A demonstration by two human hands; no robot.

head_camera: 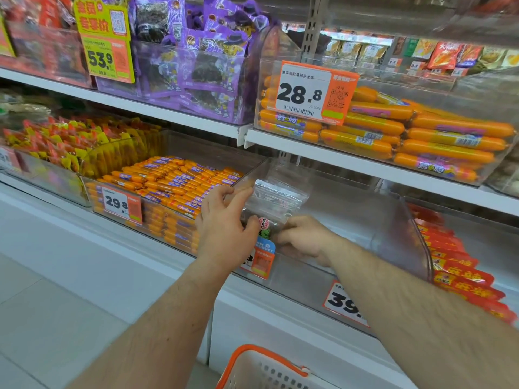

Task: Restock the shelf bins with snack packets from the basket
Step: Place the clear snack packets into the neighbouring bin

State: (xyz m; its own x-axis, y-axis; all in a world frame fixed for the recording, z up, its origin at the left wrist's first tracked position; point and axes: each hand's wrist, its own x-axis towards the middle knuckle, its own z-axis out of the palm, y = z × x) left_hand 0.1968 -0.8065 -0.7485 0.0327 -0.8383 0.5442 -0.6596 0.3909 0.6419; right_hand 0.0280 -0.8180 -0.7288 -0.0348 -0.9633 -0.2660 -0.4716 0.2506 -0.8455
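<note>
Both hands, left (222, 220) and right (304, 238), pinch a clear packet (276, 202) upright inside the clear bin (393, 220) (sausages fill its neighbour), fingers curled on its lower edge, basket (261, 366) below.

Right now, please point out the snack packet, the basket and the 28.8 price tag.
snack packet (276, 202), head view, its silvery upper part.
basket (254, 357), head view, its orange rim.
28.8 price tag (302, 92), head view, its printed number.

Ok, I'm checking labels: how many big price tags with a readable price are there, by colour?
Yellow tag: 1
Orange-and-white tags: 3 (28.8, 29.8, 39)
Total: 4
A partly hidden orange tag is left out.
</note>
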